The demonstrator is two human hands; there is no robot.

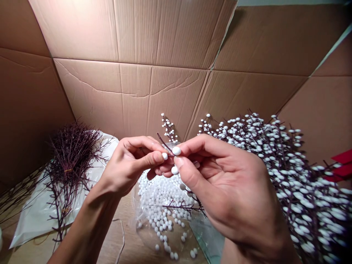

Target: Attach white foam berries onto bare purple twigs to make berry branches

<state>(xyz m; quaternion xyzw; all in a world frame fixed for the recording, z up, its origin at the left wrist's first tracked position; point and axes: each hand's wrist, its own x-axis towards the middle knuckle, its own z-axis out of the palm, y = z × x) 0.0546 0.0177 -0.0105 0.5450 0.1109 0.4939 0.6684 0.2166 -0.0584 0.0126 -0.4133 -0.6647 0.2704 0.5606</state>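
My left hand (137,157) is closed in a pinch on a thin dark brown artificial twig (162,141), with a small white foam ball (164,156) by the thumb tip. Close against it, my right hand (220,176) is also closed, its thumb and forefinger at a larger white ball (176,150) on the twig. More white balls, including one below the right thumb (175,170), sit among the fingers. Dark side shoots (187,208) stick out beneath the right hand. Partly hidden by the fingers is how the balls join the twig.
Below my hands, loose white balls (159,216) spill from a clear plastic bag (139,227) on the wooden table (129,220). Bundled bare twigs (74,157) lie on white plastic (30,223) at left. Many white-berried branches (297,187) fill the right. Cardboard walls (134,77) stand behind.
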